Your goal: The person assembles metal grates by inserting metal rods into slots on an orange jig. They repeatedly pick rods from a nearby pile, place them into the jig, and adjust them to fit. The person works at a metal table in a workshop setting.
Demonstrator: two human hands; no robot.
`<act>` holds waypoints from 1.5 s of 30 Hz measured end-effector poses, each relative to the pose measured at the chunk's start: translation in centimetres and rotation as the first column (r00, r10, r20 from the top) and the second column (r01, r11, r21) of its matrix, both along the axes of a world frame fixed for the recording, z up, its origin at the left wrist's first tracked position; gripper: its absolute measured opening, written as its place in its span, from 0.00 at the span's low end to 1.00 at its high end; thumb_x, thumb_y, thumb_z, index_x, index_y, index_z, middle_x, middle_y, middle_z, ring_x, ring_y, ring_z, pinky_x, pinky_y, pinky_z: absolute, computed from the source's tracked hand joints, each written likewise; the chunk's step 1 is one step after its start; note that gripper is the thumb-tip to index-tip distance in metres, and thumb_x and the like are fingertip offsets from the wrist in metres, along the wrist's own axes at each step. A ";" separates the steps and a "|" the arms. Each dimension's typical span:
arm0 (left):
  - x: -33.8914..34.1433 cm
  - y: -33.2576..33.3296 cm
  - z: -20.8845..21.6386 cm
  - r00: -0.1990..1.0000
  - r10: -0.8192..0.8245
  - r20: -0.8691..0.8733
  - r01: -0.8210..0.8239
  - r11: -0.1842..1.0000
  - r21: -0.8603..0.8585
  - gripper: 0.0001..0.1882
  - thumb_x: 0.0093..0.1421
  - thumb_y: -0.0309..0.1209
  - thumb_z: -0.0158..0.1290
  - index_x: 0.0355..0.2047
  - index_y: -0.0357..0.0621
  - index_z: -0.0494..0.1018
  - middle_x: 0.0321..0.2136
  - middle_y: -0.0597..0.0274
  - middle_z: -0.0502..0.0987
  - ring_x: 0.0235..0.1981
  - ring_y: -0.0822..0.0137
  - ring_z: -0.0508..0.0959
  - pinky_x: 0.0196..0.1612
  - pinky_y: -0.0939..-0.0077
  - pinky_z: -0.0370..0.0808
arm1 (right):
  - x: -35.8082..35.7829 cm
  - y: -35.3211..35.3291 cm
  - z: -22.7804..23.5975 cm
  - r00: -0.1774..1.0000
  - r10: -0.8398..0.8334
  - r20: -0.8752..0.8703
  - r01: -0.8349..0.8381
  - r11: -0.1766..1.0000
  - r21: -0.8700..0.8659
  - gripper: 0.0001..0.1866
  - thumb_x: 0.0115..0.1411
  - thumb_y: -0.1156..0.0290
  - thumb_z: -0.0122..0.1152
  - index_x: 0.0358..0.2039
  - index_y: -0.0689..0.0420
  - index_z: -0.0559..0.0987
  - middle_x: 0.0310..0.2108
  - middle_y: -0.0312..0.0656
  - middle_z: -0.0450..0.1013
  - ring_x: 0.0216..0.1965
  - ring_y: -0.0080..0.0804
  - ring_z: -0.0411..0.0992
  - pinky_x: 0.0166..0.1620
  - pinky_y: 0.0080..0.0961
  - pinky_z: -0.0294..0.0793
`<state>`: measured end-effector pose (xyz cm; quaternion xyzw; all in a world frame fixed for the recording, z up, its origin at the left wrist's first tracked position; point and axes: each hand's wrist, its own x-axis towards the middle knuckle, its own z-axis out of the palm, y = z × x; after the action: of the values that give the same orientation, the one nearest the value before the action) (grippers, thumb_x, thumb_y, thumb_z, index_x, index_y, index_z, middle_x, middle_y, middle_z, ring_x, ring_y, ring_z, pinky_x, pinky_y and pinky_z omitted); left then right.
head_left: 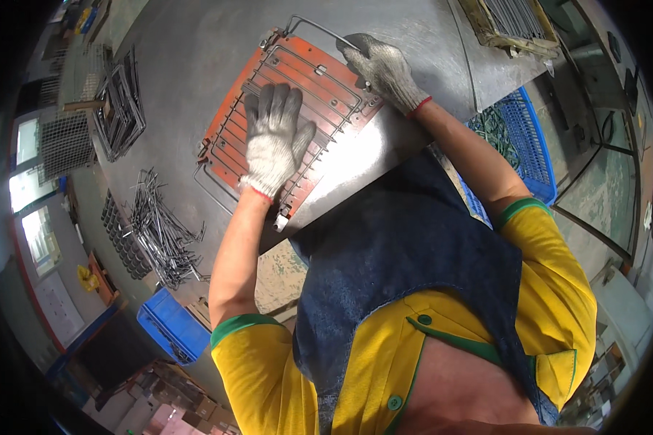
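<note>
An orange plate with metal fittings at its corners point(339, 74) lies aslant on the grey metal tabletop. Over it rests a wire rack point(319, 27) made of thin parallel rods, its thicker bent wire reaching past the plate's far and left edges. My left hand point(276, 138), in a white knit glove with a grey palm coating, lies flat across the rods with its fingers stretched out. At the plate's far right corner my gloved right hand point(386, 71) is closed around the end of the thick wire; its fingertips are partly hidden.
Loose bent wires point(159, 235) lie heaped on the table's left side, with bent wire frames point(120, 105) beyond them. A box of straight rods point(511, 22) stands at the far right. Blue crates flank me, one on the right point(531, 145) and one on the left point(168, 326).
</note>
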<state>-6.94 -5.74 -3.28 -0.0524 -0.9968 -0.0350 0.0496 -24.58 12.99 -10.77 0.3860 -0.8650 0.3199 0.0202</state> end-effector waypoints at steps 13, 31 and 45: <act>1.1 -0.6 0.2 0.994 -0.049 -0.093 0.042 0.997 -0.070 0.29 0.59 0.42 0.56 0.57 0.39 0.67 0.54 0.50 0.68 0.60 0.50 0.64 0.63 0.46 0.57 | -0.3 -0.9 1.5 0.846 -0.099 0.523 0.176 0.979 -0.099 0.27 0.67 0.45 0.47 0.53 0.53 0.77 0.29 0.44 0.81 0.28 0.35 0.81 0.37 0.34 0.79; 8.2 -3.1 0.7 0.979 0.133 -0.153 -0.143 0.988 -0.062 0.28 0.59 0.43 0.56 0.55 0.40 0.69 0.54 0.50 0.69 0.60 0.49 0.66 0.64 0.44 0.57 | 1.7 -0.7 4.6 0.737 -0.023 0.675 0.259 0.933 -0.251 0.20 0.65 0.57 0.55 0.51 0.56 0.80 0.26 0.34 0.72 0.21 0.19 0.69 0.25 0.23 0.70; 10.1 -5.0 1.5 0.948 0.145 -0.285 -0.179 0.979 -0.098 0.24 0.49 0.42 0.63 0.44 0.45 0.73 0.44 0.58 0.72 0.50 0.55 0.70 0.56 0.51 0.63 | 1.9 -0.9 4.6 0.752 -0.046 0.657 0.280 0.925 -0.256 0.20 0.66 0.59 0.56 0.51 0.59 0.80 0.32 0.39 0.78 0.30 0.23 0.76 0.31 0.24 0.76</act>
<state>3.16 -10.73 -1.79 0.0225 -0.9812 0.0383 0.1876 -22.69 12.10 -6.15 0.1662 -0.7819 0.5727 -0.1815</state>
